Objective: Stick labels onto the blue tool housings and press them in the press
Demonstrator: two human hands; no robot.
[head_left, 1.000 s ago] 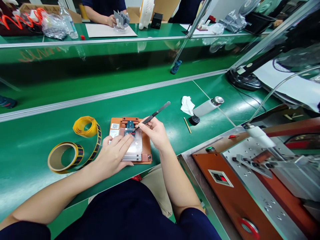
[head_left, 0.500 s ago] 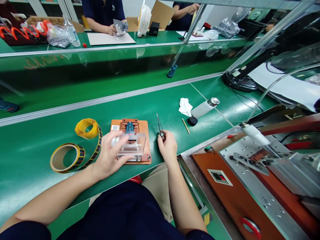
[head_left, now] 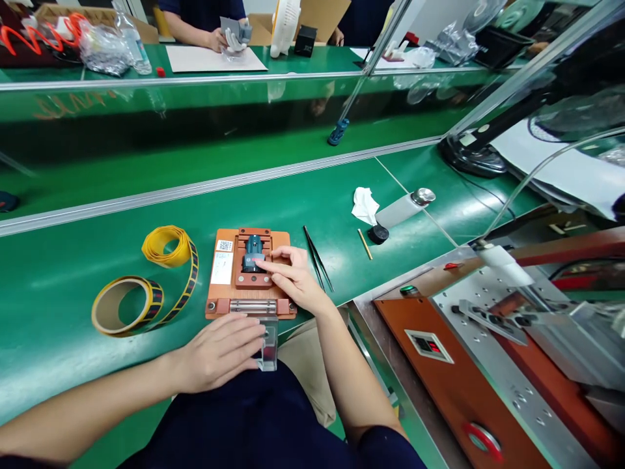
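An orange-brown fixture board (head_left: 278, 241) lies on the green bench, with a blue tool-shaped part (head_left: 254, 246) seated in its middle block. Hinged at the near edge, a clear plastic cover (head_left: 268, 345) is swung down toward my body. Flat on that cover rests my left hand (head_left: 222, 348), fingers stretched out. My right hand (head_left: 295, 280) reaches over the board's right side, its index fingertip on the lower part of the blue piece and other fingers curled apart. Black tweezers (head_left: 317, 258) lie on the bench beside my right hand.
Left of the board are a yellow roll (head_left: 166, 246) and a label roll (head_left: 110, 306) joined by a strip. To the right lie a brass rod (head_left: 364, 244), a black cap (head_left: 378, 234), a bottle (head_left: 398, 210) and tissue (head_left: 364, 206). A machine (head_left: 512, 312) stands far right.
The clear cover has swung from over the board down toward me, under my left hand. My right hand has let go of the tweezers and moved left onto the blue part.
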